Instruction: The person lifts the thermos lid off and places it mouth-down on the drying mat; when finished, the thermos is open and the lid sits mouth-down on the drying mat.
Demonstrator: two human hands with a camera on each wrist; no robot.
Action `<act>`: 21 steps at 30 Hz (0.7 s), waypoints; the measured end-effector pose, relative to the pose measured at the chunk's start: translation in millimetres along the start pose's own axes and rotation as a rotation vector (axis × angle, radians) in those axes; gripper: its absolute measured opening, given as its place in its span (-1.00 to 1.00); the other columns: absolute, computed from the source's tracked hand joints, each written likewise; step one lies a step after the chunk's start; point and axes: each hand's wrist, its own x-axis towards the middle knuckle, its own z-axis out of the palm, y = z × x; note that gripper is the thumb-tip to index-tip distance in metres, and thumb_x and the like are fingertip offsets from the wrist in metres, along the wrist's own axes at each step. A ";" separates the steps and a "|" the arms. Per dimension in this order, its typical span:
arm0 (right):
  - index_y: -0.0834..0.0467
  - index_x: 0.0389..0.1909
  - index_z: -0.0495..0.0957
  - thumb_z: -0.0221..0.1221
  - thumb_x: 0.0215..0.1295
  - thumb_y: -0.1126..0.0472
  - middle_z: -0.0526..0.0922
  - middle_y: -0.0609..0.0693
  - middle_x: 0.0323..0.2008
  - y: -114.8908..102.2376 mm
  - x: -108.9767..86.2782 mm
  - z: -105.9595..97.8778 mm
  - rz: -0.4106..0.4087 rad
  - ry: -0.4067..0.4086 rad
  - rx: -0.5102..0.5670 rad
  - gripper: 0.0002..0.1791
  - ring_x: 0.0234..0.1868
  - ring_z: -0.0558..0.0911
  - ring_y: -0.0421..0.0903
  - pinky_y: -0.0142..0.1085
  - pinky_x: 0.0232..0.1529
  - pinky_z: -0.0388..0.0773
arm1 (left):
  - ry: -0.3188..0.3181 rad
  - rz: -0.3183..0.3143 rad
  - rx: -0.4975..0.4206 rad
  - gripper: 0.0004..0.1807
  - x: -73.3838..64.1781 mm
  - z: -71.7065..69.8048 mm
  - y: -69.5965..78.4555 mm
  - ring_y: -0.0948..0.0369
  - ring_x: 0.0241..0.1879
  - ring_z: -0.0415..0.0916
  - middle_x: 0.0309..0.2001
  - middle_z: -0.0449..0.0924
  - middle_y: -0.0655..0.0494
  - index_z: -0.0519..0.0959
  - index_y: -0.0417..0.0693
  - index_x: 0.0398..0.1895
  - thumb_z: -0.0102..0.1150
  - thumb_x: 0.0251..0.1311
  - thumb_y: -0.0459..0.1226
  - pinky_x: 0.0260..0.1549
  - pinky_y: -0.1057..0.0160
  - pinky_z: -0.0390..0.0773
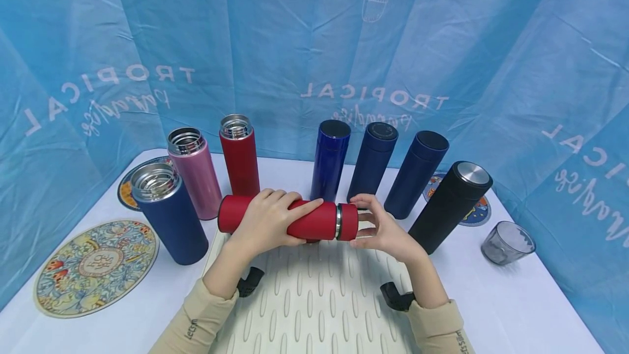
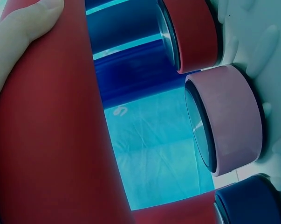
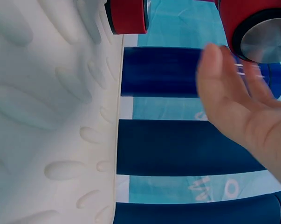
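Observation:
My left hand (image 1: 267, 220) grips the body of a red thermos bottle (image 1: 316, 222), held sideways above the ribbed mat. Its red cap (image 1: 349, 222) with a silver ring below it points right. Around the cap's end, my right hand (image 1: 388, 236) has its fingers spread and loosely bent. The right wrist view shows those fingers blurred beside the cap's metal disc (image 3: 268, 42), with no firm hold visible. Beneath the bottle, a red cap (image 2: 194, 35), a pink cap (image 2: 236, 119) and a blue cap (image 2: 250, 203) sit on the mat in the left wrist view.
Uncapped navy (image 1: 172, 223), pink (image 1: 199, 179) and red (image 1: 241, 160) bottles stand left. Several capped blue bottles (image 1: 375, 152) and a black one (image 1: 447, 209) stand behind and right. A glass (image 1: 508, 243) is far right. A round patterned placemat (image 1: 98, 269) lies left; the mat (image 1: 314, 305) is in front.

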 end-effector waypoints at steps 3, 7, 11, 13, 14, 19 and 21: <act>-0.04 0.34 -0.05 0.12 0.25 0.05 0.15 0.21 0.26 -1.2 -0.2 -0.5 0.091 0.002 0.030 -0.27 0.13 0.39 0.21 0.03 -0.05 0.52 | 0.009 0.008 0.001 -0.13 0.0 0.7 -0.2 0.07 -0.30 0.56 -0.22 0.59 0.04 0.45 0.26 0.18 0.47 -0.40 0.13 -0.22 0.08 0.54; 0.06 0.33 0.02 -0.22 0.35 -0.24 0.40 0.22 0.09 -1.9 0.2 0.4 0.219 0.002 0.044 -0.33 -0.09 0.57 0.08 0.03 -0.10 0.54 | 0.008 0.015 0.001 -0.13 -0.1 1.6 0.3 0.07 -0.30 0.56 -0.23 0.59 0.04 0.45 0.27 0.18 0.47 -0.41 0.13 -0.22 0.08 0.54; 0.21 0.27 0.09 -0.32 0.35 -0.30 0.62 0.16 -0.20 -0.2 1.7 3.0 0.282 -0.016 0.031 -0.26 -0.30 0.66 0.01 -0.02 -0.14 0.56 | -0.008 0.017 0.002 -0.12 0.2 1.5 1.3 0.08 -0.29 0.56 -0.23 0.59 0.06 0.45 0.28 0.18 0.48 -0.41 0.14 -0.22 0.09 0.54; 0.23 0.25 0.10 -0.30 0.34 -0.31 0.64 0.13 -0.27 0.9 2.9 4.2 0.293 -0.013 0.037 -0.25 -0.33 0.67 -0.01 -0.04 -0.15 0.57 | -0.017 0.018 0.005 -0.12 0.4 1.5 1.8 0.08 -0.29 0.56 -0.23 0.59 0.06 0.44 0.28 0.18 0.47 -0.41 0.14 -0.21 0.09 0.53; 0.24 0.24 0.11 -0.28 0.34 -0.31 0.64 0.13 -0.27 1.3 3.3 4.7 0.293 -0.011 0.043 -0.25 -0.34 0.67 0.00 -0.04 -0.15 0.57 | -0.022 0.018 0.008 -0.12 0.6 1.4 2.0 0.08 -0.28 0.56 -0.22 0.59 0.06 0.44 0.29 0.18 0.47 -0.41 0.15 -0.21 0.10 0.53; 0.19 0.24 0.09 -0.19 0.34 -0.23 0.57 0.18 -0.13 2.7 4.4 3.9 0.286 -0.026 0.085 -0.33 -0.31 0.67 0.03 0.00 -0.11 0.54 | -0.027 0.013 0.009 -0.12 0.8 0.4 2.3 0.08 -0.28 0.56 -0.22 0.59 0.06 0.43 0.28 0.19 0.47 -0.41 0.15 -0.20 0.09 0.54; 0.15 0.25 0.05 -0.14 0.35 -0.16 0.53 0.22 -0.05 2.7 3.6 1.8 0.266 -0.040 0.108 -0.38 -0.28 0.67 0.04 0.01 -0.08 0.52 | -0.021 0.010 0.007 -0.12 1.0 -0.4 2.1 0.08 -0.28 0.56 -0.22 0.59 0.06 0.44 0.28 0.19 0.46 -0.40 0.15 -0.20 0.09 0.54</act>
